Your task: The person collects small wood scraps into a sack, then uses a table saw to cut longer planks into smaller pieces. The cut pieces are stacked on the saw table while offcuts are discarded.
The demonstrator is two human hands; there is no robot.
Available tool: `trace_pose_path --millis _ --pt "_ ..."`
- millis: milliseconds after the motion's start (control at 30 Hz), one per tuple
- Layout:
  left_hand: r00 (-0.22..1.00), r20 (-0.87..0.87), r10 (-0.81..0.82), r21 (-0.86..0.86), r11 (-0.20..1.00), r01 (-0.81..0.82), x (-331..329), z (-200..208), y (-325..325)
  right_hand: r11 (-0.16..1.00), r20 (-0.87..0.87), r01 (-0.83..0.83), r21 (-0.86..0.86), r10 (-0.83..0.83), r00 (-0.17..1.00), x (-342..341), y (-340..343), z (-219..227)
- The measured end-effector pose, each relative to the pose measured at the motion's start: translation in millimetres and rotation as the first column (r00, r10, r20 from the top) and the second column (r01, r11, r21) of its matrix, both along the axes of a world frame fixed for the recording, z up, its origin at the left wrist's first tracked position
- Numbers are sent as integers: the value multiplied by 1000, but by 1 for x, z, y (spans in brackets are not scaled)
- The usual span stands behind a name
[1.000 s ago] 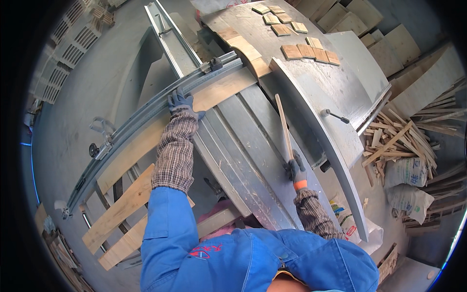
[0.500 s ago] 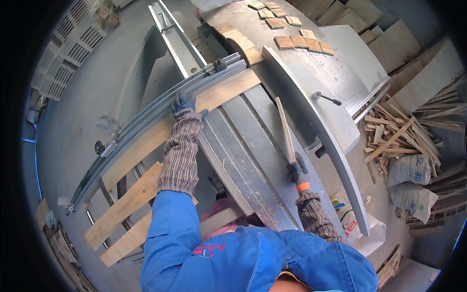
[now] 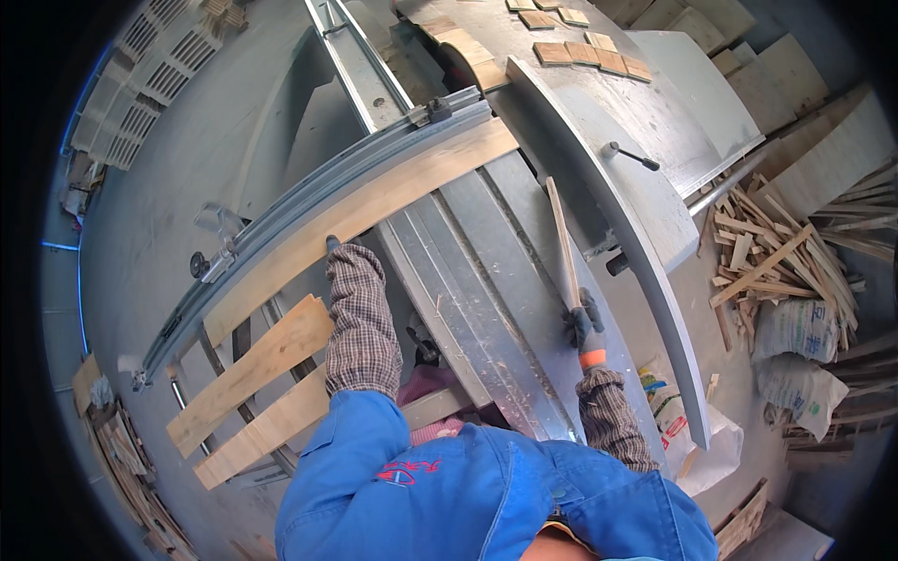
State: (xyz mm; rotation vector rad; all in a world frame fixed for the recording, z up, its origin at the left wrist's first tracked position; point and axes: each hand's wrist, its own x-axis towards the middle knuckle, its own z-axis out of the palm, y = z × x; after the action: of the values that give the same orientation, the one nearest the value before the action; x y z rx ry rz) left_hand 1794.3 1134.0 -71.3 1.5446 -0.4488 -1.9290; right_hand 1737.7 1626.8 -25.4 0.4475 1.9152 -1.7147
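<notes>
A long wooden board [image 3: 402, 194] lies slantwise against the grey metal fence [image 3: 309, 220] at the far side of the sliding saw table. My left hand [image 3: 333, 243] is at the board's near edge, around its middle. Only a dark gloved tip shows past the checked sleeve, so its fingers are hidden. A thin wooden strip [image 3: 562, 238] points away from me over the metal table [image 3: 458, 280], gripped at its near end by my right hand [image 3: 586, 327]. That hand wears a dark glove with an orange cuff.
Two more boards [image 3: 248, 374] rest on a frame at the left. A curved-looking rip fence [image 3: 645, 271] runs along the right, with small wood pieces [image 3: 599, 58] behind it. Offcuts [image 3: 762, 248] and white sacks [image 3: 795, 327] are piled at the far right.
My left hand has come back from the fence along the board, toward me. My right hand keeps the strip in nearly the same place. The view has shifted slightly.
</notes>
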Motion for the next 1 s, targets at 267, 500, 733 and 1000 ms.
trace_pose_path --millis 267,500,733,1000 --pt "997 -77 -2 50 999 5 -27 -20 2 1000 1 15 -11 -15 1000 -1 -4 2" --pt "990 -129 60 126 991 -44 0 -33 -15 997 38 67 -41 -65 997 -4 -3 0" --pt "988 -40 147 225 965 -134 19 -60 -57 995 29 47 -83 -45 999 -13 -16 7" --pt "981 -15 -194 85 977 195 18 -12 -30 998 85 32 -61 -27 996 -73 -53 19"
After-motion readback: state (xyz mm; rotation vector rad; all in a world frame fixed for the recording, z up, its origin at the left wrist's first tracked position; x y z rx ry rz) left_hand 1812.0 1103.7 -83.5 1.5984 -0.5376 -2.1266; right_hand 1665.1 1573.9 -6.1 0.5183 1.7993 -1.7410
